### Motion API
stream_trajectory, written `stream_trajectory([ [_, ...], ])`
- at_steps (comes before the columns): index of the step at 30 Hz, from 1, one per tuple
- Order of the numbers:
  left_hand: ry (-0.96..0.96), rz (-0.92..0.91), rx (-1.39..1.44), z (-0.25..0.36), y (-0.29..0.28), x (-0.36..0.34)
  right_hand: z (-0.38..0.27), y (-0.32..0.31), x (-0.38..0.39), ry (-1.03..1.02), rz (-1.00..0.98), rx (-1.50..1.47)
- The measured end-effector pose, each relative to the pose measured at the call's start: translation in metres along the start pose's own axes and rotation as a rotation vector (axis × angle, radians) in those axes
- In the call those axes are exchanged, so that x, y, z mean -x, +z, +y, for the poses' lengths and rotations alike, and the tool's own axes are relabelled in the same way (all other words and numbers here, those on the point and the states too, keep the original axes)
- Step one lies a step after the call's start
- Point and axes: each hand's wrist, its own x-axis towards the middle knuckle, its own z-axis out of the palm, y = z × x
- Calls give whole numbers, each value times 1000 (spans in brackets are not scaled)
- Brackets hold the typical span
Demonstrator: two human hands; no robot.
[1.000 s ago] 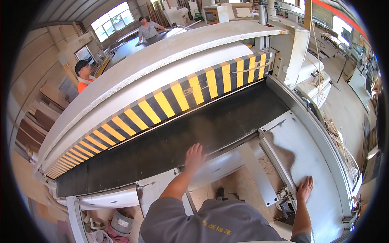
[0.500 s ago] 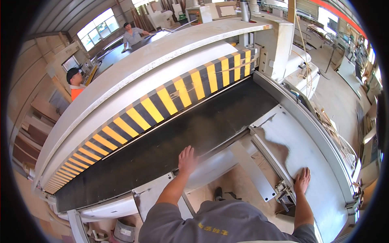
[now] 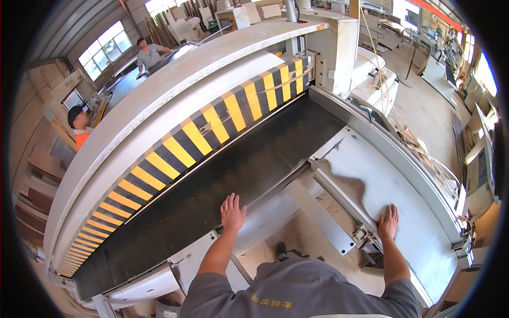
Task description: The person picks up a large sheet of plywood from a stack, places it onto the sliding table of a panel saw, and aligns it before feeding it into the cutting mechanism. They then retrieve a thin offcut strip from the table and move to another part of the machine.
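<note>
My left hand (image 3: 232, 213), palm down with its fingers stretched out, is over the near edge of a long black machine bed (image 3: 249, 153). It holds nothing, and whether it presses on the surface is hard to tell. To the right, my right hand (image 3: 388, 222) lies flat on a smooth metal side table (image 3: 413, 249), fingers extended and nothing in them. A metal rail (image 3: 347, 197) runs along that table's left edge, with a small clamp-like fitting (image 3: 362, 233) close to my right wrist.
A beam with yellow and black stripes (image 3: 212, 124) spans the bed's far side, under a pale curved frame (image 3: 159, 95). Beyond it, one person in grey (image 3: 151, 55) stands at a dark table; another in orange (image 3: 81, 132) is at the left. A flat metal bar (image 3: 321, 217) crosses between my arms.
The view has swung slightly right, so the machine appears farther left. My left hand, blurred earlier, now shows sharply with its fingers a little more spread. My right hand stays on the side table.
</note>
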Motion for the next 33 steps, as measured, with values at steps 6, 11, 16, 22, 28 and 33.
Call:
stream_trajectory([
  [6,-11,-1,-11,-1,2,2,-2,0,-1,9,-2,-3],
  [11,-4,-2,0,3,0,1,-1,-2,-1,13,-2,-12],
  [16,-15,-6,-18,2,2,1,-2,-2,-2,22,-10,-26],
  [22,-6,-4,-20,1,3,0,2,2,-2,2,0,-11],
  [28,-2,2,-36,0,4,1,5,7,-3,-7,24,15],
  [33,0,-1,-33,1,2,1,3,5,-3,-3,22,4],
])
